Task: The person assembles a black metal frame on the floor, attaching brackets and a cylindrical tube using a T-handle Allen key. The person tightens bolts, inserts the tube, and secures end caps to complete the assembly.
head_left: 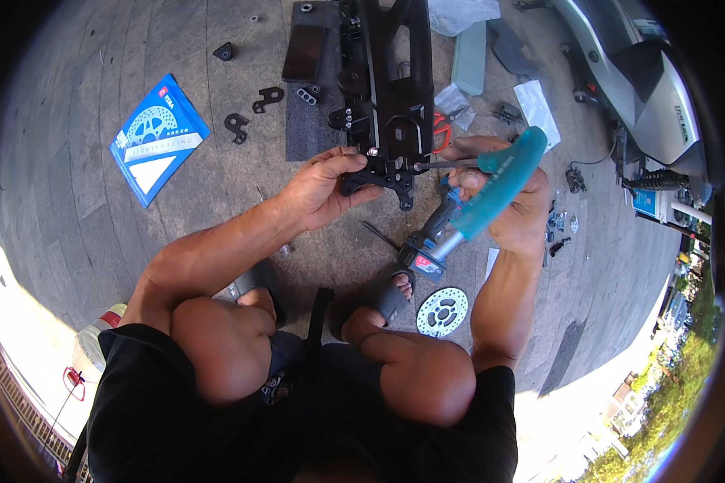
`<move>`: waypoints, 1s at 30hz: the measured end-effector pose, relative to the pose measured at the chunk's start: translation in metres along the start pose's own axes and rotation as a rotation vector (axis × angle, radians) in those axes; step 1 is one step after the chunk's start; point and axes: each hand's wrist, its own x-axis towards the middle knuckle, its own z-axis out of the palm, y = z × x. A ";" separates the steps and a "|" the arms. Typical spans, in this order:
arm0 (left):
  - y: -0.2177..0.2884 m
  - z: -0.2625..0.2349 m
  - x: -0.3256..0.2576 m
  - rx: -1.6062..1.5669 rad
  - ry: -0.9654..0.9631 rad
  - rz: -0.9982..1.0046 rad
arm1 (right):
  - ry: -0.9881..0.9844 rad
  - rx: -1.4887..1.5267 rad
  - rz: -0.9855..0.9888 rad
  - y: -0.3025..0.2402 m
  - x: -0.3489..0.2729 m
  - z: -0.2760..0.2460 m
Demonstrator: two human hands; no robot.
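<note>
Left hand [324,187]: closed on the near end of the black frame [387,97], thumb on top and fingers curled under its edge.
Right hand [514,201]: wrapped tight around the teal handle of the wrench [498,179]; the handle sticks out above and below the fist.
Wrench shaft: a thin steel rod runs leftward from the right hand to the frame, its tip meeting the metal just right of the left thumb. Whether the tip sits in a screw head is hard to tell at this size.
Black frame: lies on the paving, stretching away from both hands, its near end held between them.
Power drill [431,241]: on the ground just below the right hand, grey and blue body pointing toward the person.
Brake disc [442,311]: flat on the paving, nearer the person than the right hand, beside the right knee.
Blue booklet [159,137]: well to the left of the left hand.
Small black brackets [254,111]: on the ground beyond the left hand, between booklet and frame.
Scooter body [636,80]: far to the right, beyond the right hand.
</note>
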 end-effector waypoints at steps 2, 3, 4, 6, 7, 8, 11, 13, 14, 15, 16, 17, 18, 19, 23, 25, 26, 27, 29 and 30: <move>0.000 0.000 0.000 0.003 0.004 -0.004 | -0.006 -0.111 -0.064 0.001 0.001 -0.003; 0.000 0.000 0.000 0.006 -0.002 -0.004 | -0.006 -0.159 -0.081 0.002 0.001 -0.003; 0.001 0.000 0.000 0.010 -0.008 -0.001 | -0.049 -0.291 -0.194 0.003 0.003 -0.004; 0.001 0.000 0.000 0.010 -0.019 -0.001 | 0.061 -0.265 -0.102 0.008 0.001 0.001; 0.001 0.000 0.000 0.010 -0.025 0.000 | 0.104 -0.247 -0.065 0.009 0.001 0.003; 0.001 0.001 0.000 0.013 -0.006 0.005 | 0.110 -0.238 -0.010 0.008 0.001 0.003; 0.000 0.001 -0.001 0.008 0.032 0.006 | -0.037 -0.259 -0.080 0.004 0.001 0.000; 0.000 0.001 0.000 -0.003 0.016 0.007 | -0.027 -0.294 -0.089 0.001 0.000 -0.002; 0.000 0.001 0.000 -0.003 0.016 0.007 | -0.022 -0.311 -0.093 0.001 0.000 -0.002; 0.000 0.001 0.000 -0.002 0.016 0.007 | 0.011 -0.296 -0.093 0.001 0.000 -0.001; 0.000 0.001 -0.001 -0.001 0.016 0.007 | 0.045 -0.281 -0.093 0.003 -0.001 0.000; 0.000 0.001 0.000 -0.001 0.015 0.007 | 0.083 -0.264 -0.075 0.004 0.000 0.002; 0.000 0.001 0.000 -0.001 0.014 0.008 | 0.081 -0.285 -0.114 0.006 0.000 0.003; 0.000 0.002 -0.001 0.000 0.014 0.008 | 0.085 -0.303 -0.134 0.007 0.000 0.004; 0.001 0.004 -0.002 -0.007 0.024 -0.001 | 0.047 -0.371 -0.153 0.000 -0.001 0.002; 0.000 0.005 -0.002 0.004 0.023 0.013 | 0.107 -0.239 -0.189 -0.005 -0.002 0.004; 0.000 0.006 -0.003 0.007 0.033 0.008 | 0.135 -0.170 -0.206 -0.006 -0.002 0.006; 0.000 0.006 -0.003 0.008 0.033 0.008 | 0.127 -0.143 -0.192 -0.005 0.000 0.009; 0.000 0.006 -0.003 0.010 0.021 0.010 | 0.114 -0.096 -0.152 0.000 0.005 0.018; 0.000 0.005 -0.002 0.009 0.009 0.011 | 0.104 -0.112 -0.191 0.004 0.008 0.023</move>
